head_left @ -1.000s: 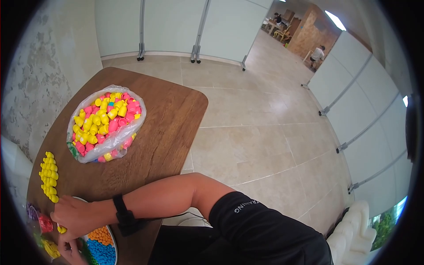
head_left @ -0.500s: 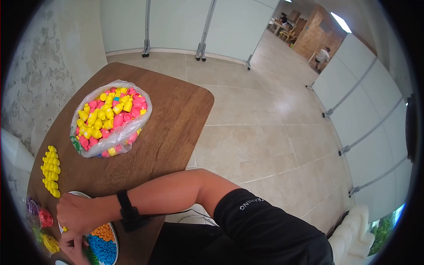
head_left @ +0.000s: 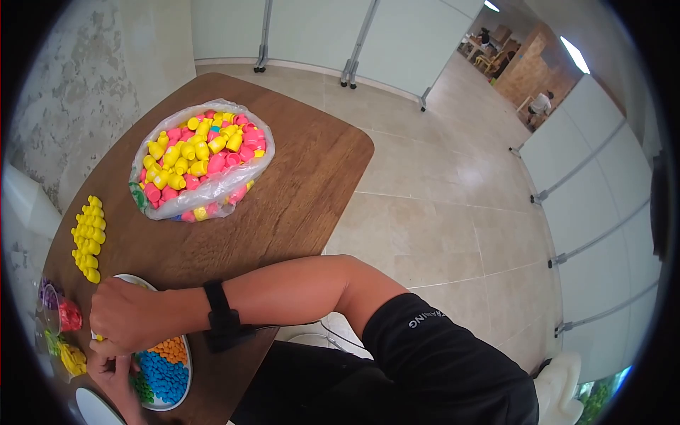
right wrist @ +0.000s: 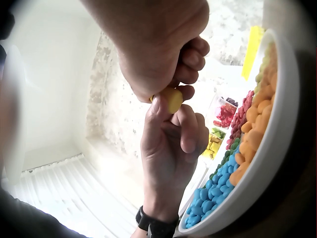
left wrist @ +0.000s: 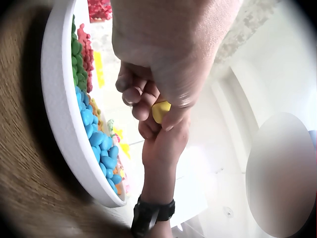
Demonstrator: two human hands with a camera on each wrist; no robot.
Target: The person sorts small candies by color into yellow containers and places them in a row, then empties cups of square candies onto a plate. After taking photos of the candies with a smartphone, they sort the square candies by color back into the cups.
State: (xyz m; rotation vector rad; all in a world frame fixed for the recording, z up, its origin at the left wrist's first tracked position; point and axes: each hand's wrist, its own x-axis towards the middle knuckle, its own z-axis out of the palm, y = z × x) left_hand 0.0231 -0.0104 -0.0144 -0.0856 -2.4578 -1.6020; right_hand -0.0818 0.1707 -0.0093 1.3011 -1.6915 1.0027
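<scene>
Both hands meet over the near-left part of the table, around a small yellow bottle point(right wrist: 172, 100) that they mostly hide. My right hand point(head_left: 124, 315), black band at its wrist, grips it from above with curled fingers. From below, my left hand point(head_left: 113, 375) pinches its end between thumb and fingers; the left wrist view shows only a bit of yellow point(left wrist: 160, 112). Beneath and beside the hands lies a white oval dish point(head_left: 189, 375) with sorted candy-like pieces: orange ones point(head_left: 170, 348), blue ones point(head_left: 166, 379), and green and red ones.
Yellow bottles point(head_left: 88, 237) stand in rows at the table's left edge. A clear plastic bag point(head_left: 237, 177) full of yellow and pink bottles sits farther back. Clear tubs with red pieces point(head_left: 69, 315) and yellow pieces point(head_left: 73, 360) stand left of the hands, near a white round-edged object point(head_left: 98, 407).
The head view has shifted, so the table and bag appear higher and farther right. Both hands stay together at the yellow bottle. More of the white round-edged object shows below.
</scene>
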